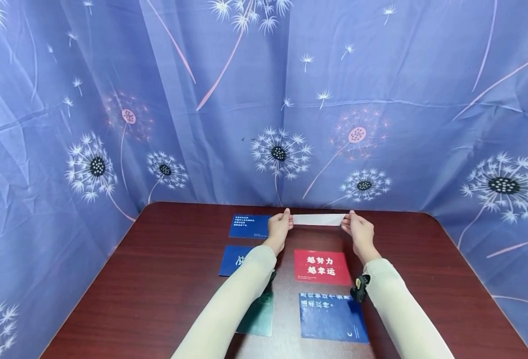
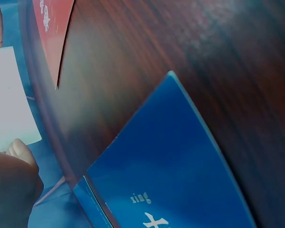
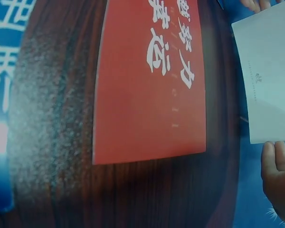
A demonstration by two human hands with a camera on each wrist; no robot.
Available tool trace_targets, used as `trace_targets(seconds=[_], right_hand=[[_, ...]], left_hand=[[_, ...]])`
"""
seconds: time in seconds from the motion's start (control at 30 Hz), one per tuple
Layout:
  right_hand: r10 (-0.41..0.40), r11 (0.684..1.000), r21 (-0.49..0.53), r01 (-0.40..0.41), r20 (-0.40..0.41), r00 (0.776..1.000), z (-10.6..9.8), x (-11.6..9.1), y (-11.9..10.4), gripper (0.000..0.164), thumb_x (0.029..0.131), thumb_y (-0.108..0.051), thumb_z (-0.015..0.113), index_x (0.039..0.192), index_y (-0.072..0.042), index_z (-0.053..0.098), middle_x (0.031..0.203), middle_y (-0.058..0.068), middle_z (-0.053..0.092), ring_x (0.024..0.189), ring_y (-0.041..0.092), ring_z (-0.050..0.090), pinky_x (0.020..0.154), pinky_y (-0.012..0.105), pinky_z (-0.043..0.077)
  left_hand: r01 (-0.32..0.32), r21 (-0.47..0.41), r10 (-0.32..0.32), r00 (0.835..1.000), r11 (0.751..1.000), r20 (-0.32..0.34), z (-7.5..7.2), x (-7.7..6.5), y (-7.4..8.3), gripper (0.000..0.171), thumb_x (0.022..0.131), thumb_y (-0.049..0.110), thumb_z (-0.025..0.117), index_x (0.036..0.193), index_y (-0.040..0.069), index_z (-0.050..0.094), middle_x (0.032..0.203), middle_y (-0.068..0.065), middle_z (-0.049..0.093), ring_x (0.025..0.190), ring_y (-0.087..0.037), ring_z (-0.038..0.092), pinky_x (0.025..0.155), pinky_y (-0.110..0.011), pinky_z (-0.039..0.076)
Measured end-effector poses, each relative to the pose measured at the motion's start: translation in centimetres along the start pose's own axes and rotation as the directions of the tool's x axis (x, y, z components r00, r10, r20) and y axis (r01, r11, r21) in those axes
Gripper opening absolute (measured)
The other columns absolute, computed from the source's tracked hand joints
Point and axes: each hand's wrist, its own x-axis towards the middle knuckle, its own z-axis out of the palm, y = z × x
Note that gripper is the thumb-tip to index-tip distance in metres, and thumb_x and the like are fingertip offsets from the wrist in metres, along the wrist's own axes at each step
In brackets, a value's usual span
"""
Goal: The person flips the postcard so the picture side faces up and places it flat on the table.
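Note:
A white card [image 1: 318, 219] is stretched between both hands near the table's far edge, seen almost edge-on in the head view. My left hand [image 1: 279, 229] pinches its left end, thumb up; my right hand [image 1: 359, 232] pinches the right end. In the right wrist view, small faint print shows on the card's [image 3: 270, 80] pale face. Nearest below the held card lies a red card [image 1: 322, 267] with white characters. Beside the left hand is a blue card [image 1: 248, 227] with white text, partly covered by that hand.
Under the left forearm lie a second blue card [image 1: 231, 259] and a green card [image 1: 259, 316], both partly hidden. A larger blue card [image 1: 333, 319] is in front of the red one. Behind the dark wooden table [image 1: 156, 269] hangs a blue dandelion-print curtain [image 1: 228, 149].

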Motion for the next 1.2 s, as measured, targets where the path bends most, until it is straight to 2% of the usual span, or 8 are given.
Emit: trace_targets(seconds=[0.13,0.37,0.47,0.63,0.8,0.97,1.1,1.2], right_hand=[[-0.007,1.000,0.024,0.007,0.008,1.000,-0.19,-0.14,0.08,0.043,0.100,-0.028,0.051,0.112,0.012,0.061,0.068,-0.002,0.066,0.067,0.007,0.067,0.077,0.027,0.056],[-0.011,1.000,0.018,0.009,0.098,0.995,-0.32,-0.24,-0.05,0.035,0.095,-0.004,0.056,0.123,0.016,0.053,0.075,-0.005,0.066,0.074,0.004,0.066,0.090,0.032,0.052],[-0.006,1.000,-0.023,0.008,0.110,0.994,-0.34,-0.34,-0.08,0.038,0.092,0.001,0.057,0.126,0.016,0.052,0.079,-0.004,0.067,0.074,0.000,0.064,0.085,0.026,0.053],[-0.010,0.995,-0.095,0.021,0.115,0.993,-0.21,-0.30,0.09,0.041,0.090,0.002,0.061,0.128,0.013,0.053,0.083,-0.003,0.070,0.072,-0.004,0.062,0.073,0.014,0.053],[-0.031,0.991,-0.125,0.046,0.120,0.992,-0.03,-0.17,0.22,0.040,0.088,0.005,0.061,0.128,0.011,0.055,0.087,0.000,0.071,0.074,-0.002,0.062,0.070,0.013,0.051],[-0.072,0.977,-0.191,0.096,0.125,0.990,-0.06,0.05,0.48,0.041,0.087,0.007,0.061,0.128,0.008,0.056,0.087,-0.001,0.071,0.077,-0.002,0.061,0.067,0.009,0.047],[-0.094,0.964,-0.236,0.119,0.113,0.989,-0.03,0.11,0.72,0.042,0.085,0.010,0.062,0.126,0.008,0.057,0.090,0.007,0.071,0.073,-0.003,0.059,0.064,0.009,0.046],[-0.084,0.956,-0.273,0.102,0.077,0.993,0.13,0.13,0.85,0.041,0.083,0.009,0.063,0.124,0.008,0.059,0.097,0.016,0.070,0.071,-0.004,0.056,0.061,0.008,0.045]], left_hand=[[-0.005,-0.002,0.005,1.000,1.000,-0.004,-0.14,-0.06,-0.04,0.041,0.100,0.024,0.053,0.102,-0.015,0.066,0.098,-0.026,0.069,0.096,-0.041,0.065,0.084,-0.037,0.055],[0.011,0.024,-0.012,0.999,1.000,0.029,-0.65,-0.07,-0.10,0.028,0.093,0.015,0.064,0.103,-0.011,0.068,0.105,-0.025,0.067,0.098,-0.038,0.065,0.089,-0.040,0.053],[0.023,0.023,-0.024,0.999,0.999,0.035,-0.82,-0.10,-0.05,0.021,0.090,0.010,0.067,0.101,-0.008,0.069,0.101,-0.021,0.068,0.095,-0.035,0.067,0.090,-0.040,0.053],[0.011,0.065,-0.011,1.000,0.998,0.004,-0.91,-0.20,0.08,0.012,0.086,0.002,0.069,0.095,-0.005,0.072,0.089,-0.014,0.070,0.085,-0.027,0.070,0.082,-0.035,0.056],[-0.019,0.087,0.019,1.000,0.996,0.000,-0.95,0.02,-0.20,0.014,0.083,-0.004,0.070,0.096,-0.005,0.070,0.087,-0.015,0.069,0.081,-0.025,0.067,0.074,-0.032,0.056],[-0.060,0.093,0.059,0.998,0.994,0.017,-0.91,0.60,-0.87,0.017,0.081,-0.006,0.070,0.098,-0.001,0.071,0.082,-0.012,0.070,0.077,-0.019,0.067,0.070,-0.029,0.056],[-0.016,0.131,0.015,1.000,0.991,0.006,-0.59,0.41,-0.57,0.021,0.082,-0.007,0.068,0.103,-0.004,0.071,0.087,-0.016,0.071,0.081,-0.021,0.067,0.075,-0.031,0.057],[-0.005,0.172,0.006,1.000,0.985,-0.005,-0.33,0.12,-0.29,0.021,0.083,-0.007,0.067,0.103,-0.006,0.071,0.089,-0.017,0.071,0.081,-0.021,0.066,0.075,-0.031,0.057]])
